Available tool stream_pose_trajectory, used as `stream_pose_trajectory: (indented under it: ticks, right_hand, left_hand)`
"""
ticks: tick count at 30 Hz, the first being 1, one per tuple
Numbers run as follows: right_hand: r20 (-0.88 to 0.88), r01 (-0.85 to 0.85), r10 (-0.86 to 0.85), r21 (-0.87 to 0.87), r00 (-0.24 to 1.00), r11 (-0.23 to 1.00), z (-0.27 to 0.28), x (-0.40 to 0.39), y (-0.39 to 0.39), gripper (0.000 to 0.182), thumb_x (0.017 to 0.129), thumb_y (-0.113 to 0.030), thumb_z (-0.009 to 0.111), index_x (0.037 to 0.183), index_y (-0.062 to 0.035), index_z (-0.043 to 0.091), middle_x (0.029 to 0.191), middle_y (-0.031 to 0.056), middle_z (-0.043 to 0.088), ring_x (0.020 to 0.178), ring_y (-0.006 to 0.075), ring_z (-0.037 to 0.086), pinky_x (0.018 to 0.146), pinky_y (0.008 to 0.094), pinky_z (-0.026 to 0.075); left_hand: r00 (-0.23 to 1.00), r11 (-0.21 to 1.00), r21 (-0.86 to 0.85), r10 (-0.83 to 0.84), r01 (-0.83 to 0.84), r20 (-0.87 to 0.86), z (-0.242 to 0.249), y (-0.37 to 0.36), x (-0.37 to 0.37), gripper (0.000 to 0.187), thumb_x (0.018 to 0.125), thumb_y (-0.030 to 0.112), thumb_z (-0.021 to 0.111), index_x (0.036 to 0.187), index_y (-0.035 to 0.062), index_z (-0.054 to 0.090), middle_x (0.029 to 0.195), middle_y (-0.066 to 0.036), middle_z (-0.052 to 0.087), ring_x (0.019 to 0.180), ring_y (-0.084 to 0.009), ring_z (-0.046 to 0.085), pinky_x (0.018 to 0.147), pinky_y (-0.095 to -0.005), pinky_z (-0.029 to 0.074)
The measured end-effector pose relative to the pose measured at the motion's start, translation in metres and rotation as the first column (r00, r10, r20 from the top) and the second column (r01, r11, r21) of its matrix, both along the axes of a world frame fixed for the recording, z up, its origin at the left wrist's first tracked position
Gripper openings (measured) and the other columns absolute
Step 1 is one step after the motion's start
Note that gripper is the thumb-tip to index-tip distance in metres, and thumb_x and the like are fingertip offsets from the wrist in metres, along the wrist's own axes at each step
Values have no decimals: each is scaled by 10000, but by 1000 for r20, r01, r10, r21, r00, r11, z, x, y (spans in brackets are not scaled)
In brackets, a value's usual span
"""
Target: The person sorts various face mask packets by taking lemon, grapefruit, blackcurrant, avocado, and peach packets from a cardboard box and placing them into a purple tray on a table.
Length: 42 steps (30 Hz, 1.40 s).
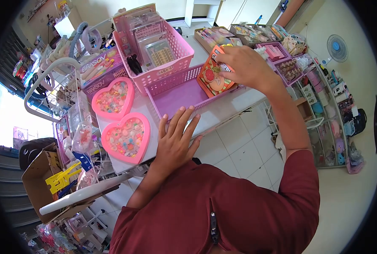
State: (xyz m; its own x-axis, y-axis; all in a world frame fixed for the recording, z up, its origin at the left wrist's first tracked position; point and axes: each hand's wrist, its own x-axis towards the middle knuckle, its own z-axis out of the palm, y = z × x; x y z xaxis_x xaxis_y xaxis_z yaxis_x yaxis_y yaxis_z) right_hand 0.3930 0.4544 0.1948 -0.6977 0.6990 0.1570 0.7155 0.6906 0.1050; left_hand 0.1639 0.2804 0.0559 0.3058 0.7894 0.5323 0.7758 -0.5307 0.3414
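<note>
My right hand [251, 67] grips an orange packet [214, 81] printed with cartoon figures, thumb on its front and fingers over its top edge. The packet stands tilted at the right end of a shallow purple basket [169, 105]; whether others are behind it is hidden. My left hand [174, 137] lies with spread fingers at the basket's near left edge, fingertips by the rim, holding nothing. Two pink heart-shaped cases [126, 138] filled with small colourful pieces lie on the white table to the left of that hand.
Behind the purple basket stands a taller pink basket [178, 55] with clear cases. Brasov boxes [101, 70] and a white wire rack [55, 63] are at left. Stationery trays [256, 34] line the back right. A stocked shelf [324, 122] and a fan [337, 48] are farther right.
</note>
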Motion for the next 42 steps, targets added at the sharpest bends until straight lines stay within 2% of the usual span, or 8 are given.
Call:
stream_pose_trajectory:
  ticks: [4, 10, 12, 14, 20, 30, 33, 42]
  right_hand:
    - [12, -146, 147, 228, 989, 963, 18, 12, -1, 314, 857, -306, 730, 1046, -55, 722, 993, 145, 669, 1027, 329, 662, 894, 427, 524]
    - [-4, -74, 74, -10, 997, 997, 52, -16, -11, 252, 851, -175, 659, 1053, -51, 745, 1014, 128, 684, 1050, 320, 653, 949, 427, 519]
    - [23, -288, 326, -411, 945, 865, 20, -39, -1, 223, 846, -148, 672, 1009, -12, 738, 1075, 124, 683, 1050, 301, 643, 916, 412, 517]
    - [75, -378, 440, -398, 895, 836, -13, -49, 9, 192, 816, -98, 642, 945, -15, 756, 1026, 141, 710, 990, 314, 669, 883, 410, 532]
    - [385, -140, 355, -486, 852, 862, -26, -62, 23, 148, 729, -63, 671, 819, -72, 788, 833, 126, 724, 875, 323, 692, 788, 430, 558]
    - [523, -194, 359, -344, 773, 919, -37, -63, 30, 156, 681, -106, 712, 806, -87, 803, 810, 129, 727, 873, 304, 699, 751, 435, 560]
    - [322, -66, 312, -594, 894, 802, -5, -60, 27, 178, 697, -121, 712, 840, -68, 805, 918, 126, 748, 937, 297, 696, 805, 418, 561]
    - [-141, -275, 249, -220, 958, 936, 60, 18, -16, 185, 862, -130, 719, 1012, -31, 763, 1094, 115, 726, 1044, 289, 677, 933, 408, 529]
  left_hand:
    - [1000, 1000, 9, 8, -8, -4, -2, 1, 0, 598, 869, 286, 743, 1410, 102, 565, 1525, -95, 494, 1433, -272, 440, 1204, -523, 192]
    - [1000, 1000, 14, 16, -16, -2, -4, 1, 0, 597, 871, 298, 742, 1413, 119, 565, 1528, -84, 492, 1425, -262, 446, 1199, -527, 214]
    - [1000, 1000, 15, 21, -21, -7, -4, 1, 0, 596, 874, 302, 740, 1414, 121, 565, 1530, -79, 490, 1423, -260, 447, 1199, -525, 217]
    - [1000, 1000, 18, 24, -24, -10, -4, 1, 1, 596, 876, 306, 738, 1415, 122, 564, 1532, -75, 488, 1421, -257, 448, 1199, -523, 220]
    - [999, 999, 25, 36, -36, -16, -4, 1, 0, 591, 887, 320, 721, 1419, 121, 560, 1537, -60, 483, 1417, -243, 450, 1198, -509, 226]
    - [999, 999, 35, 37, -36, -32, -5, 1, 0, 580, 890, 313, 716, 1414, 115, 566, 1540, -60, 479, 1419, -240, 446, 1197, -508, 225]
    - [999, 999, 30, 38, -37, -36, -5, 1, -1, 579, 889, 314, 718, 1412, 115, 568, 1542, -60, 477, 1424, -240, 442, 1202, -513, 219]
    - [998, 998, 38, 42, -40, -51, -7, 2, 1, 574, 884, 315, 734, 1404, 126, 581, 1542, -63, 479, 1429, -251, 443, 1202, -532, 223]
